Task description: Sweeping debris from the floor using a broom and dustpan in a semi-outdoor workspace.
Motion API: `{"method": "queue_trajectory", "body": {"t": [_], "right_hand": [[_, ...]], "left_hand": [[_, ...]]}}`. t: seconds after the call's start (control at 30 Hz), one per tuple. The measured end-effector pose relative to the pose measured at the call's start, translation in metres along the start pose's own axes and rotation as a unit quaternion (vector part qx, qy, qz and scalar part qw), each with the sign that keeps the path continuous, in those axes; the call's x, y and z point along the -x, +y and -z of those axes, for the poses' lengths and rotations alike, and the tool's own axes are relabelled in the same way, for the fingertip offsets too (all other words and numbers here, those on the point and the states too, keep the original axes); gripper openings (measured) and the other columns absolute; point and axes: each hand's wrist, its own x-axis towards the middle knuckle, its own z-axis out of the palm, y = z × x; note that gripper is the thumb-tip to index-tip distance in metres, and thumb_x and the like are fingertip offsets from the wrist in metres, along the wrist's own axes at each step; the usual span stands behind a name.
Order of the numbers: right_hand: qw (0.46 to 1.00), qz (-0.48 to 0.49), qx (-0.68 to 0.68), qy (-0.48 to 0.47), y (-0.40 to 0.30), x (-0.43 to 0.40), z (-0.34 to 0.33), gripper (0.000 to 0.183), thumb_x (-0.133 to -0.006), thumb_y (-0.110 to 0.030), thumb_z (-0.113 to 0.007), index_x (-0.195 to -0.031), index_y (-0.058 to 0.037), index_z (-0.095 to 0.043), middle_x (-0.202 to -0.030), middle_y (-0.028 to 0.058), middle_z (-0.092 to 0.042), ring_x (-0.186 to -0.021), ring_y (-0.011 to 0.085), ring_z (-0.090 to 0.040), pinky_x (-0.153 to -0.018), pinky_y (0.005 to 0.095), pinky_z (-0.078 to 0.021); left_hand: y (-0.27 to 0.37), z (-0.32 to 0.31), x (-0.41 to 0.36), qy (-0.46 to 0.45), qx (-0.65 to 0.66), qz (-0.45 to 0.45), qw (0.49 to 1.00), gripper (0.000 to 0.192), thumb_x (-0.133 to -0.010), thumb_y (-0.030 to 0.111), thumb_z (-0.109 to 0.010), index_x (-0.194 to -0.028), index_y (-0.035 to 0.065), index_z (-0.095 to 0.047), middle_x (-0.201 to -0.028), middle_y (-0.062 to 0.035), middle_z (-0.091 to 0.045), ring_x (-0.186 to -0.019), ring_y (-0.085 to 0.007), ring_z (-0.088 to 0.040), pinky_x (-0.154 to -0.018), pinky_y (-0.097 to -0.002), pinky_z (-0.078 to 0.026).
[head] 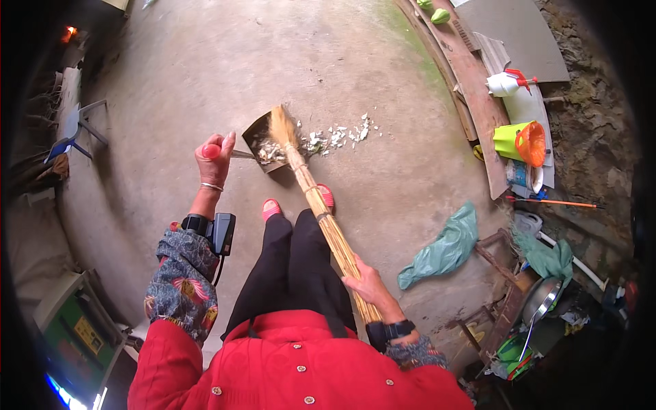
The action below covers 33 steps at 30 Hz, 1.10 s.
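My left hand [214,161] grips the red-ended handle of a metal dustpan [250,134], which is just ahead of my feet. Whitish scraps and dark debris lie inside its pan. In my right hand [370,283] is the stalk handle of a long straw broom [318,197], slanting up and left from my right side. Its pale bristle head [282,125] is over the dustpan's right part and hides some of what is inside. A trail of white flakes [338,136] with a few green bits is strewn over the concrete floor [215,66] right of the pan.
At right, a wooden plank [474,87] holds green chayotes [440,16], with a white spray bottle [505,83] and a yellow-green bucket [506,142] beside it. A green plastic bag [443,248] lies near a wooden frame [505,307]. A small chair [77,130] and a fire [69,34] are at left.
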Motion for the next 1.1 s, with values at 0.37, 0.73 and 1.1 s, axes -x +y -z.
{"method": "queue_trajectory", "body": {"t": [0.37, 0.73, 1.1], "right_hand": [[0.972, -0.119, 0.094, 0.182, 0.083, -0.026, 0.113, 0.055, -0.071, -0.017, -0.062, -0.117, 0.0036, -0.044, -0.081, 0.0182, -0.062, -0.073, 0.0250, -0.062, -0.064, 0.0358, -0.0497], [0.997, 0.047, 0.000, -0.055, 0.042, -0.005, -0.028, 0.065, -0.073, -0.018, -0.058, -0.129, 0.0039, -0.032, -0.106, 0.0242, -0.056, -0.096, 0.0294, -0.057, -0.081, 0.0354, -0.0447], [0.987, -0.065, 0.039, 0.145, 0.068, 0.089, 0.057, 0.053, -0.071, -0.011, -0.061, -0.121, -0.0011, -0.046, -0.083, 0.0120, -0.063, -0.073, 0.0175, -0.059, -0.067, 0.0315, -0.0481]], "left_hand": [[-0.003, 0.022, 0.009, -0.063, -0.053, -0.015, 0.997, 0.030, -0.080, 0.015, -0.064, -0.055, 0.0048, -0.050, -0.053, 0.0010, -0.050, -0.051, -0.0062, -0.046, -0.049, -0.0213, -0.037], [-0.009, 0.014, 0.017, -0.034, -0.026, -0.007, 0.999, 0.030, -0.079, 0.013, -0.064, -0.055, 0.0047, -0.049, -0.052, 0.0022, -0.048, -0.051, -0.0051, -0.044, -0.048, -0.0207, -0.035], [-0.019, 0.025, 0.023, -0.001, 0.017, -0.007, 1.000, 0.035, -0.078, 0.012, -0.065, -0.051, 0.0052, -0.043, -0.050, 0.0043, -0.039, -0.050, -0.0041, -0.035, -0.045, -0.0225, -0.031]]}}
